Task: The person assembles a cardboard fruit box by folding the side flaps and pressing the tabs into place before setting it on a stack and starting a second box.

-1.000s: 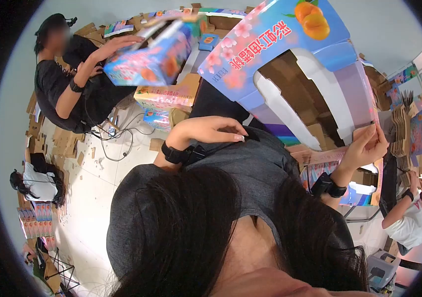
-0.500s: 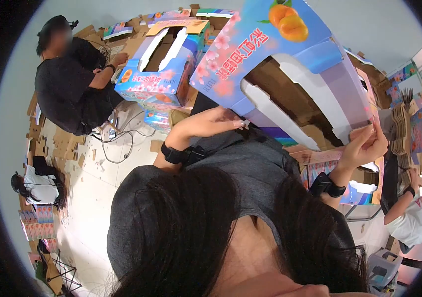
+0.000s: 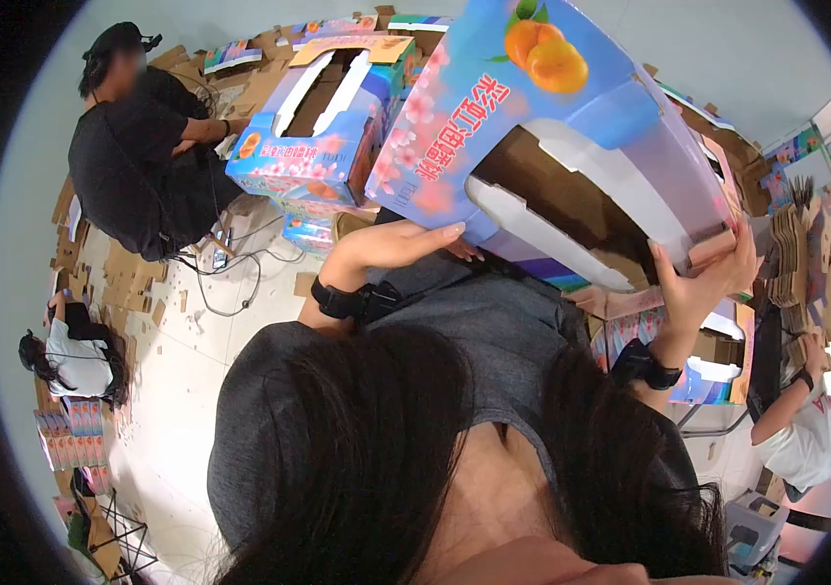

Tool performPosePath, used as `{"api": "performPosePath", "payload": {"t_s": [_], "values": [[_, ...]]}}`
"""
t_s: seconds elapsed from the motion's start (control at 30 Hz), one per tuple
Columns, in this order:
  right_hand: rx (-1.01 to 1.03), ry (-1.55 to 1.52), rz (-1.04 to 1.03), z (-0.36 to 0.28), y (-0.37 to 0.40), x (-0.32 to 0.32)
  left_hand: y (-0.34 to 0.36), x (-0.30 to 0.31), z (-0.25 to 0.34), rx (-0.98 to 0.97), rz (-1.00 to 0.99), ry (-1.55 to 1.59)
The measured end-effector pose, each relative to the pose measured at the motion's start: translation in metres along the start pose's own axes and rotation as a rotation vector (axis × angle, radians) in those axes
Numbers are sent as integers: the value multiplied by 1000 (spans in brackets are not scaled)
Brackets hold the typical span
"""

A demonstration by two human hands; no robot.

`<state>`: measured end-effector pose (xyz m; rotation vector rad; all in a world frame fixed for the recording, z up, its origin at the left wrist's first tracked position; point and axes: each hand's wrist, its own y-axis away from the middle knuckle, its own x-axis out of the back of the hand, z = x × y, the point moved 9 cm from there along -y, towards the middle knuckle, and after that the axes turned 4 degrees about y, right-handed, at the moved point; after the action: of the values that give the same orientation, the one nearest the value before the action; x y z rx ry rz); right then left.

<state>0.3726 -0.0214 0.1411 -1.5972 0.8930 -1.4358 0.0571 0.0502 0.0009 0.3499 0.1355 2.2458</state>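
A large blue and pink printed carton (image 3: 493, 88) with orange fruit pictures and cut-out handle slots is held up in front of me, tilted. My left hand (image 3: 405, 244) presses against its lower left edge, fingers curled under the cardboard. On the carton's right end my right hand (image 3: 703, 283) grips a folded flap. Both wrists carry black bands. My dark hair and grey shirt fill the lower middle of the view.
A finished carton (image 3: 323, 127) of the same print rests on a stack behind mine. A person in black (image 3: 133, 166) sits at the left beside it. Another person (image 3: 74, 356) sits lower left, and one in white (image 3: 815, 429) at the right. Cardboard scraps litter the floor (image 3: 191, 341).
My carton has risen and swung left. My left hand moved up from my chest to its lower edge. My right hand closed around the flap. The person in black set their carton on the stack.
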Motion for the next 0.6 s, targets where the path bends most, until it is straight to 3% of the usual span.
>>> {"api": "performPosePath", "payload": {"t_s": [0.27,0.47,0.57,0.6], "values": [[-39,-4,-142,10,-3,-12,-9,5,-19,-71,-17,17],[-66,-11,-88,23,5,-16,-4,10,-38,-409,-125,465],[-114,-28,-93,36,9,-20,1,11,-32,-241,-71,444],[-133,-51,-86,40,11,-21,0,19,-37,-285,10,469]]}}
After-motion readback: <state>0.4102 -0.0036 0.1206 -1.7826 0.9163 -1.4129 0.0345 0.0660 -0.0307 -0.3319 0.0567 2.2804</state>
